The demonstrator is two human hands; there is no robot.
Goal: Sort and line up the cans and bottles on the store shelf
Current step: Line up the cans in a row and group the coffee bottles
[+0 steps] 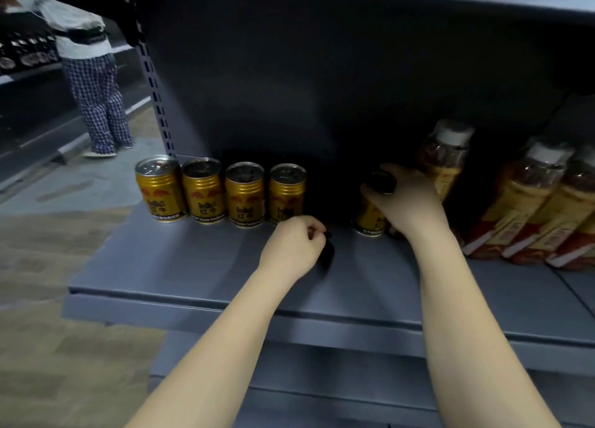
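Note:
Several gold cans (225,192) stand in a row at the left back of the grey shelf (199,266). My right hand (405,202) grips the top of another gold can (370,218), which stands apart to the right of the row. My left hand (294,245) rests on the shelf just in front of the row's rightmost can (286,196), fingers curled around a small dark object that I cannot make out. Amber bottles with white caps (528,202) stand and lean at the right.
A gap lies between the can row and the held can. The shelf above hangs low overhead. A slotted upright post (154,89) marks the shelf's left end. A person in checked trousers (96,99) stands in the aisle at far left.

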